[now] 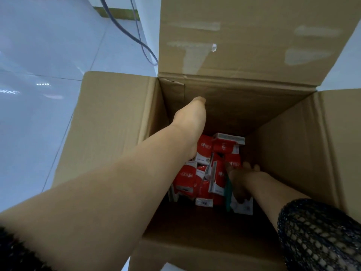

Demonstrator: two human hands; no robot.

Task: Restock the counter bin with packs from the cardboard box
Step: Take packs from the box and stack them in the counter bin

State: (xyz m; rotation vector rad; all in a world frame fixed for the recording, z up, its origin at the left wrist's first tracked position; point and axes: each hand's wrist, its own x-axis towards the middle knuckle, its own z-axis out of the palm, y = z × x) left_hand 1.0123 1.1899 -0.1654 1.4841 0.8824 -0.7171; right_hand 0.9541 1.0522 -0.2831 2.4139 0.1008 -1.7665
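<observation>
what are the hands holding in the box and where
Cannot tell: left hand touches a red pack at its left edge, right hand rests on the pile; no grip shows.

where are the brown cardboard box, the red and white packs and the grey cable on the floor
brown cardboard box (293, 153): head view, inner right wall
red and white packs (185, 177): head view, front of a left pack
grey cable (140, 43): head view, its lower curve

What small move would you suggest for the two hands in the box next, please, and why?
Probably close the fingers around a few packs and lift them straight up. Both hands are already deep in the open box: the left hand reaches the far left of the loose red and white pile, and the right hand lies on its near right. Whether either hand grips yet is unclear.
</observation>
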